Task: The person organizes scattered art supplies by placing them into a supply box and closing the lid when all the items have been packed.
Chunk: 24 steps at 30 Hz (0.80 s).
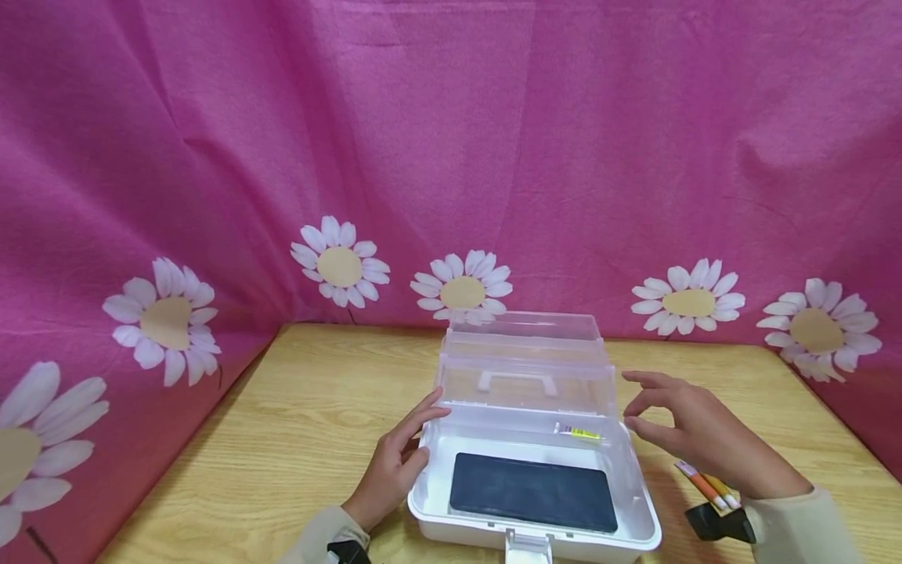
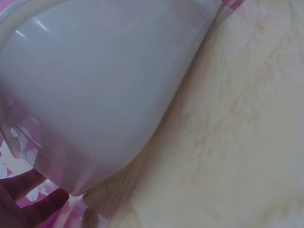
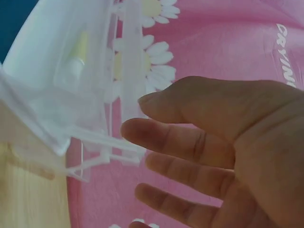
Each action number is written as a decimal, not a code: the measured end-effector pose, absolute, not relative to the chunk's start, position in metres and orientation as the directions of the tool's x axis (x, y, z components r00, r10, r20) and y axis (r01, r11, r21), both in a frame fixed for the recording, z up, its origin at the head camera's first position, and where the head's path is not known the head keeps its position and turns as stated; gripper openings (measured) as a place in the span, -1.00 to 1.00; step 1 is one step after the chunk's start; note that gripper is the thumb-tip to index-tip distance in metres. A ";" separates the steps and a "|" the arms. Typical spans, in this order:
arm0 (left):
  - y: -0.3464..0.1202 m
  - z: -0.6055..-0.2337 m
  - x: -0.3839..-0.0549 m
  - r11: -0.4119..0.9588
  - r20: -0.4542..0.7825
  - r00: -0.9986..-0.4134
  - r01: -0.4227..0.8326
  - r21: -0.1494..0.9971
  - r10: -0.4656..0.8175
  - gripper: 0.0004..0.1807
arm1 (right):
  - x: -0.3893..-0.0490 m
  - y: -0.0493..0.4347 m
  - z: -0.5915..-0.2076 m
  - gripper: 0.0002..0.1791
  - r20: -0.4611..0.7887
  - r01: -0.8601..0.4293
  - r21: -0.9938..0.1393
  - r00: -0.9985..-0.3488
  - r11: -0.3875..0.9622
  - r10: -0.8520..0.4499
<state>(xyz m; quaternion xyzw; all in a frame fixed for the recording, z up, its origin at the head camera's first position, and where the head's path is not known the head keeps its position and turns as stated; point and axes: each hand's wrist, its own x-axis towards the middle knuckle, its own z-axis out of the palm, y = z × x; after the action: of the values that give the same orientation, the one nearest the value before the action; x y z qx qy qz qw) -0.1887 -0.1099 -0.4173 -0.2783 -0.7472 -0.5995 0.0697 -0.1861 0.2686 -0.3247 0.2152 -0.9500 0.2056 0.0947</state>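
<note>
A white plastic box stands with its clear lid swung back. On its floor lies a flat, dark rectangular slab. A small yellow-and-white tube lies toward the back right, seen through clear plastic in the right wrist view. My left hand rests against the box's left side, fingers extended toward the rear corner; the left wrist view shows the outer wall close up. Near the back right corner is my right hand, holding nothing, its thumb and fingers loosely bent and apart.
Orange and yellow sticks with white ends lie on the wooden table beneath my right wrist. A white latch hangs at the box's front. Pink cloth with daisies rises behind the table and along its sides.
</note>
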 end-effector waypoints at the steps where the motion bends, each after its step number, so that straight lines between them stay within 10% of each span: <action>1: -0.110 -0.417 -0.189 0.126 0.436 -0.836 0.497 0.858 0.332 -0.38 | -0.186 0.271 -0.324 -0.92 0.269 -0.444 -0.351 -0.891 0.824 -0.366; 24: -0.111 -0.432 -0.197 0.126 0.452 -0.837 0.507 0.853 0.310 -0.33 | -0.187 0.327 -0.344 -0.83 0.117 -0.289 -0.273 -0.957 0.917 -0.267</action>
<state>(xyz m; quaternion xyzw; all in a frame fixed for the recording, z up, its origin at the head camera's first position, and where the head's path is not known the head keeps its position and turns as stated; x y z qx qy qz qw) -0.1968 -0.1108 -0.4321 -0.2739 -0.7458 -0.6017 0.0818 -0.1868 0.3271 -0.3439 0.1421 -0.9784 0.1452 0.0386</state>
